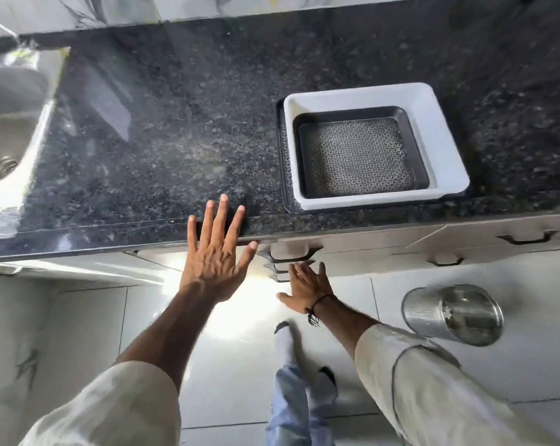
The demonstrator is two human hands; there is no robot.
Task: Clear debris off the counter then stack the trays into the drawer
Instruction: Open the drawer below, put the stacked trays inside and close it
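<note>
Now: speckled black granite worktop (175, 140). Nested square trays (376, 146), white plastic over perforated dark, near front edge. Left hand (215, 255) fingers spread on edge; right hand (307, 288) splayed, empty, by drawer handles (289, 262).

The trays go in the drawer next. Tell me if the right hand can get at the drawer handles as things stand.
Probably yes. The right hand is open, empty and just below the stacked drawer handles, with nothing between them. The left hand rests apart at the counter edge.
</note>
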